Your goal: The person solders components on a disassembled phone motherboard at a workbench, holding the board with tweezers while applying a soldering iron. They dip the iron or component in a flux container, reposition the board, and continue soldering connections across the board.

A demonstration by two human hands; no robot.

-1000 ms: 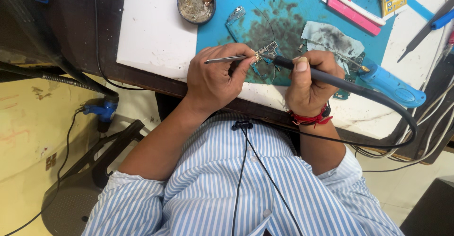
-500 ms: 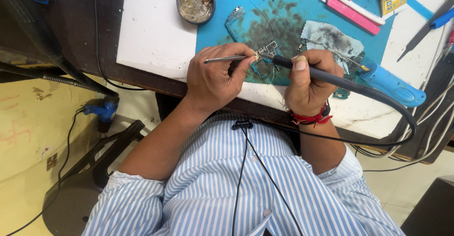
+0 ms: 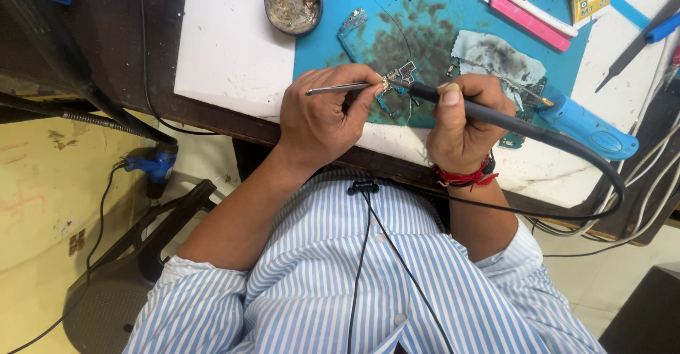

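Leftmost, bare white board (image 3: 227, 56) runs from the mat (image 3: 425, 35) out to the dark bench edge, with free room there; only a round tin (image 3: 292, 3) of grey residue sits near its top. Next, the left hand (image 3: 322, 120) is curled tight around tweezers (image 3: 340, 88), whose tips meet a small circuit piece (image 3: 400, 70) on the blue mat's near edge. Just beside it, the right hand (image 3: 460, 116) is closed on a dark soldering iron (image 3: 489, 116), its tip touching the same piece; its cable loops off the bench's front edge. Further right lie a stained cloth (image 3: 496, 60), a blue tool (image 3: 588, 127) and a pink cutter (image 3: 528, 17), crowding that side.
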